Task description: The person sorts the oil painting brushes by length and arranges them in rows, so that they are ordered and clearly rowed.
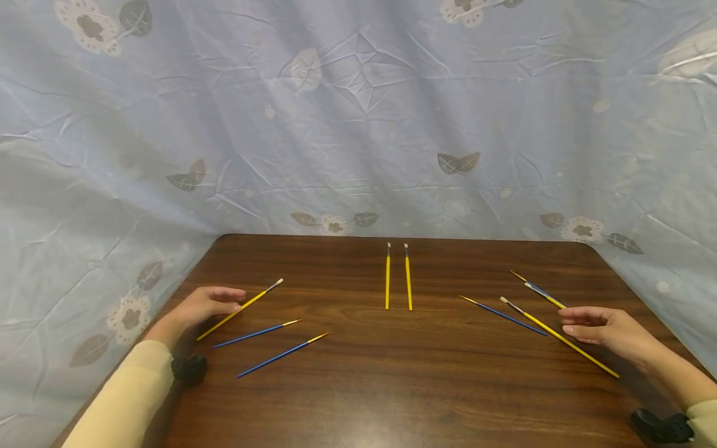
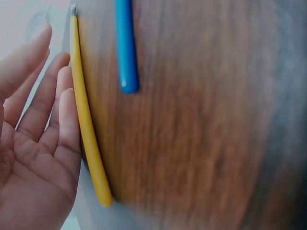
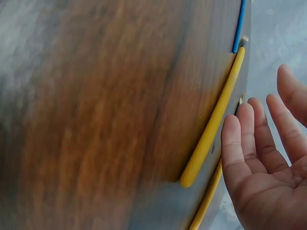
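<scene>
My left hand (image 1: 207,306) hovers at the left of the table, fingers loosely extended and holding nothing. Beside its fingertips lies a yellow paintbrush (image 1: 239,311), bristles pointing to the far right; the left wrist view shows this yellow brush (image 2: 85,108) along the edge of the palm (image 2: 36,172). Two blue paintbrushes (image 1: 252,335) lie nearer to me. On the right, my right hand (image 1: 613,330) is also relaxed, with nothing in its fingers. A yellow paintbrush (image 1: 566,339) lies just left of its fingertips, and another yellow paintbrush (image 1: 546,295) is partly hidden behind that hand.
Two yellow paintbrushes (image 1: 388,283) stand side by side, bristles away from me, at the table's far middle. A blue paintbrush (image 1: 506,316) and a farther blue one (image 1: 534,286) lie on the right. A patterned cloth (image 1: 358,155) hangs around the brown table (image 1: 381,386).
</scene>
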Demonstrator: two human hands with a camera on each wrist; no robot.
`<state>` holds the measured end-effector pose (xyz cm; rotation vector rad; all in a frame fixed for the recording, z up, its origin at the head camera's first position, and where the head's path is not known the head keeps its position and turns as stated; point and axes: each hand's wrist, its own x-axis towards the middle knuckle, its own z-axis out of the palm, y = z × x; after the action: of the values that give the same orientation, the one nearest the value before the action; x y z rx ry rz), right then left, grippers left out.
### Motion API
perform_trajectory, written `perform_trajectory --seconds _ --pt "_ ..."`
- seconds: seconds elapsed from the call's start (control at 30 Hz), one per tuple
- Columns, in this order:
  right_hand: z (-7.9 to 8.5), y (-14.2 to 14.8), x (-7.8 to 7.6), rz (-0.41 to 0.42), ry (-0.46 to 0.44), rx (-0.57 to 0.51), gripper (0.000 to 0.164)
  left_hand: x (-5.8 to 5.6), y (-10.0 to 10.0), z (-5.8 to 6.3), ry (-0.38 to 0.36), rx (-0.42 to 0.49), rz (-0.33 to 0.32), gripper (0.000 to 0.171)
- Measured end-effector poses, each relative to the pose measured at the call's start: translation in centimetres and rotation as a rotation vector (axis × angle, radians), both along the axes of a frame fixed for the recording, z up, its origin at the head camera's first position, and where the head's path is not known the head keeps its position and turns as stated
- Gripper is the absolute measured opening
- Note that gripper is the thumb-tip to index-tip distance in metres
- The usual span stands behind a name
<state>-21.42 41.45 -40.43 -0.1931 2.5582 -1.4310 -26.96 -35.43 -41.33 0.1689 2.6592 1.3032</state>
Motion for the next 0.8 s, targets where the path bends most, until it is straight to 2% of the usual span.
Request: perform_trajectory --seconds 0.3,0.5,0.8 --pt "-0.7 -0.3 -0.1 0.019 0.030 0.059 0.053 0.0 0.4 -0.1 -0.021 0.010 0.016 0.055" --pt "-1.1 -0.3 -0.2 0.064 -0.019 0.010 0.054 0.0 0.6 -0.2 -0.015 -0.003 0.036 0.053" --pt "-1.5 -0.8 0.1 0.020 -0.040 0.042 0.056 -0.1 0.9 -0.4 -0.002 -0.013 0.041 0.052"
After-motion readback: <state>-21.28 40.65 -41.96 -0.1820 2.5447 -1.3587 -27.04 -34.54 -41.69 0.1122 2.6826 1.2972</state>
